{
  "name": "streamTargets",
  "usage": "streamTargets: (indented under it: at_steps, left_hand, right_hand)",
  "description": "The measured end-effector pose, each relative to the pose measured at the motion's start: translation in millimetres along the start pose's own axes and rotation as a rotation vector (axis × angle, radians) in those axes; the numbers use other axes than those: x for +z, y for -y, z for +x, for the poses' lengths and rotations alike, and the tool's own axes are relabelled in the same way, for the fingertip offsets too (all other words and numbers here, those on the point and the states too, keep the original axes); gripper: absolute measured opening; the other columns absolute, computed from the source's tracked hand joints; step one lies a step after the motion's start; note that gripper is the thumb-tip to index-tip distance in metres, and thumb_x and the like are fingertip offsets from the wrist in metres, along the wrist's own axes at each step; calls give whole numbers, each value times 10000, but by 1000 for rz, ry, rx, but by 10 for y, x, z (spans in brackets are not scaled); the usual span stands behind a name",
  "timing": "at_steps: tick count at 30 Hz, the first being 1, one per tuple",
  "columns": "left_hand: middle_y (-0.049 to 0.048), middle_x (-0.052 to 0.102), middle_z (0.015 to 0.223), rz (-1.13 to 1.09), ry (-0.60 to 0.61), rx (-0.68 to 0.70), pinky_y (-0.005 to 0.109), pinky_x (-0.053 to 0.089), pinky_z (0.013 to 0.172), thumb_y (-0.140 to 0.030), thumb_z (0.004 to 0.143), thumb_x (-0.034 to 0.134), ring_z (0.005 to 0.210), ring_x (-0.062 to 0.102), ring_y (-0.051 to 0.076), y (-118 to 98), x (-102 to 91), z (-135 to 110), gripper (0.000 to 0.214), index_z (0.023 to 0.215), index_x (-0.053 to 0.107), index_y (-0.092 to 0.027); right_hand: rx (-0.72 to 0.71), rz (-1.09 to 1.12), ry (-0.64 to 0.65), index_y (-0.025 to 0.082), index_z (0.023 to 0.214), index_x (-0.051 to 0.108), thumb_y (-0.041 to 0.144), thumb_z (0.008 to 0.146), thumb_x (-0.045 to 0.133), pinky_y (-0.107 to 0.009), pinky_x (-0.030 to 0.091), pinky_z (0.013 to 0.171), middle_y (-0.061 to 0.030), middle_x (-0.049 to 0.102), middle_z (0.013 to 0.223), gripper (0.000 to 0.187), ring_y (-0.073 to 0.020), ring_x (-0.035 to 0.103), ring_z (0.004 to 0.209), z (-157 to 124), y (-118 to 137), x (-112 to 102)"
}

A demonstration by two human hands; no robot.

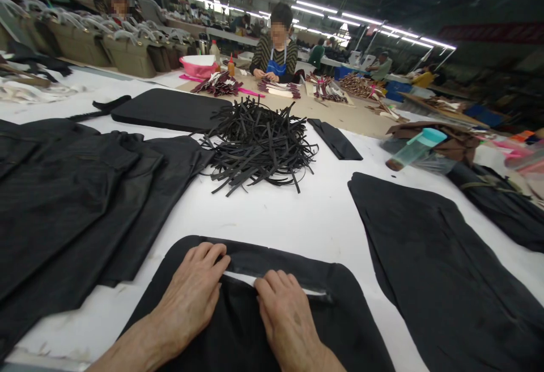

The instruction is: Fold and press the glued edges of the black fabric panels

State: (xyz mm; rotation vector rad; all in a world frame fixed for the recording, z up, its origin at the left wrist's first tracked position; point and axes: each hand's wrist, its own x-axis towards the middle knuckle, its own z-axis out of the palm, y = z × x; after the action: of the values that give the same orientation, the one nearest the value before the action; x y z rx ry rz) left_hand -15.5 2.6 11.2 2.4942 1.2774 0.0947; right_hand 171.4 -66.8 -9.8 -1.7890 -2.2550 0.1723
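A black fabric panel with rounded corners lies flat in front of me. Across its upper part runs a long slit, through which a white strip shows. My left hand rests at the slit's left end, its fingers curled down onto the fabric. At the middle of the slit, the bent fingers and thumb of my right hand close on the lower edge. Both fingertips' undersides are hidden. A heap of narrow black strips sits beyond the panel.
Stacked black pieces spread over the left side of the white table; more black panels lie at right. Behind are a black slab, a teal-lidded bottle and a pink basin. A co-worker sits opposite.
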Motion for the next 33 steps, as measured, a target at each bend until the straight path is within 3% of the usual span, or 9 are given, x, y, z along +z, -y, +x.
streamTargets:
  at_steps: [4, 9, 12, 16, 21, 27, 33]
  left_hand:
    - [96, 484, 1318, 56, -47, -1, 472, 320, 1047, -85, 738, 445, 1222, 365, 284, 56, 63, -43, 460, 1177, 566, -155]
    - [72, 490, 1309, 15, -262, 82, 440, 350, 1027, -49, 805, 378, 1222, 358, 255, 14, 149, -92, 442, 1187, 544, -194]
    - [46, 593, 1117, -139, -190, 211, 375, 428, 930, -23, 835, 343, 1051, 479, 202, -117, 176, -49, 390, 1097, 570, -202]
    - [31, 592, 924, -146, -30, 158, 402, 465, 791, -41, 857, 368, 853, 502, 206, -258, 242, 66, 289, 942, 598, -194]
    - [38, 557, 930, -96, -61, 142, 405, 443, 785, -28, 861, 356, 865, 474, 209, -265, 317, 120, 280, 855, 589, -183]
    - [20, 558, 893, -129, -25, 236, 364, 444, 777, -28, 851, 440, 841, 479, 192, -205, 342, 107, 207, 862, 576, -185]
    - [26, 562, 919, -66, -95, 353, 341, 453, 765, -15, 827, 488, 840, 488, 188, -147, 381, 88, 216, 947, 578, -171]
  right_hand:
    - [-44, -72, -28, 218, 801, 558, 16, 739, 578, -332, 311, 653, -6, 550, 774, 213, -200, 457, 706, 69, 64, 59]
    - [-6, -26, -23, 221, 806, 556, 0, 759, 564, -334, 318, 673, -4, 548, 799, 226, -199, 459, 732, 20, 23, 64]
    - [6, -9, -4, 217, 815, 558, 18, 785, 566, -334, 322, 676, -6, 549, 812, 202, -198, 459, 740, 0, -3, 79]
    - [-9, 25, -22, 205, 845, 561, 46, 801, 584, -328, 329, 675, -11, 544, 820, 167, -194, 454, 743, -14, -46, 113]
    - [-22, 76, -57, 198, 814, 551, 71, 848, 535, -318, 325, 651, -8, 525, 802, 133, -182, 445, 726, -25, -110, 134]
    - [-59, 78, -94, 190, 832, 565, 96, 879, 500, -323, 322, 639, -13, 515, 800, 124, -181, 428, 720, -52, -179, 174]
    - [-96, 86, -100, 178, 874, 575, 144, 930, 414, -325, 334, 633, -26, 516, 808, 174, -185, 426, 726, -94, -232, 120]
